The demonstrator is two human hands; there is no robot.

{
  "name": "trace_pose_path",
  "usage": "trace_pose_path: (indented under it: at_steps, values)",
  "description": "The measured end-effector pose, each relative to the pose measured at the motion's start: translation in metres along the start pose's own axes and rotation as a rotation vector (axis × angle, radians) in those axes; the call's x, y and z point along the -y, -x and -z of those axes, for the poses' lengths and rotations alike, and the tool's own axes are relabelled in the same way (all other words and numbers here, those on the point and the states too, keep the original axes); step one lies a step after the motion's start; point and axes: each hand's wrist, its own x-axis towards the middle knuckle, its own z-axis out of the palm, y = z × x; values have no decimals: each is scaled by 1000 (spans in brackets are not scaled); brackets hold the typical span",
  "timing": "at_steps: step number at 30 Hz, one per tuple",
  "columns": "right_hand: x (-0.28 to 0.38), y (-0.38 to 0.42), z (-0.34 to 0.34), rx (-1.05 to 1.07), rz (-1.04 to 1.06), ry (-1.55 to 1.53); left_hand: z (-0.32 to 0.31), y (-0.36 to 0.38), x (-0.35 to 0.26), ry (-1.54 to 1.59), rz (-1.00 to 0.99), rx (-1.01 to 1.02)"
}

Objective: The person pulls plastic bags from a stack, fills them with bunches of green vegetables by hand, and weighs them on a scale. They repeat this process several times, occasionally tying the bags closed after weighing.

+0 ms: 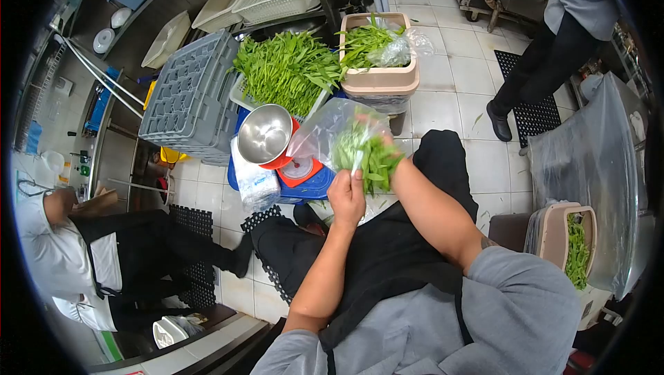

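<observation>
Two bare hands are on one clear plastic bag (319, 129), right in front of the person's lap. The left hand (346, 198) is closed in a fist with a bit of the bag pinched at the thumb. The right hand (384, 142) is mostly lost behind plastic and leaves at the bunch of leafy greens (375, 162), so can't tell how open it is or what the fingers have hold of. Steel bowl (265, 134) sits on the red scale (299, 170) just beside the bag, covering its top; dial's too small to read. The packet of plastic bags (254, 178) is left of that. Behind, a heaped crate of greens (287, 74) and a beige bin (379, 86) crowd the spot, with gray racks (183, 91) at the left. A co-worker (560, 50) on the right is cut off by the frame.
</observation>
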Motion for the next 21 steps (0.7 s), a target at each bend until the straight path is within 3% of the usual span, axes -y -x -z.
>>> trace_pose_path:
  at_steps: [3,5,7,9,11,12,14,15,16,19,21]
  values:
    - [15,22,-80,-160,25,-80,-17,29,37,-68,-203,86]
    - [10,23,-87,-220,6,-60,-5,26,-32,144,-320,91]
    - [9,30,-92,-244,-30,-19,6,18,-37,28,-338,214]
    - [10,38,-97,-267,-61,40,19,12,-40,-39,-231,159]
    - [8,42,-98,-298,-45,122,33,-4,-71,-34,-83,-67]
    - [3,42,-94,-334,-11,186,32,-15,-83,-175,-129,-94]
    - [-19,15,-64,-405,230,365,23,-25,-87,-363,-67,34]
    - [-30,-1,-44,-438,354,454,17,-23,-82,-410,50,204]
    - [-25,-3,-34,-465,510,912,11,-22,-78,-452,166,373]
    - [-23,1,-19,-596,409,673,3,-3,-83,-173,-216,421]
    - [-22,-3,21,-660,346,990,-4,-3,-80,-237,-129,466]
